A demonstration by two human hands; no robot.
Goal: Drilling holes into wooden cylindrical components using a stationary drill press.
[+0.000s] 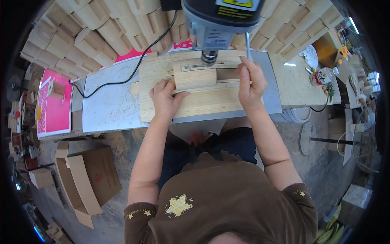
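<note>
A pale wooden block with a rounded face (196,78) lies in a wooden jig (211,101) on the bench. My left hand (164,97) holds the block at its left end, fingertips against that end and the thumb stretched along the jig's front strip. Above the jig stands a drill press (221,28), its chuck (209,57) over the block's back edge; I cannot make out the bit. Curled fingers of my right hand (252,81) grip the lower end of the press's metal feed lever (248,44), right of the chuck.
Stacked wooden pieces (97,42) line the back of the bench. A black cable (140,61) loops across its left side, near a pink sheet (55,107) with a wooden cylinder (56,89). A cardboard box (91,179) stands on the floor at left, a white bucket (298,114) at right.
</note>
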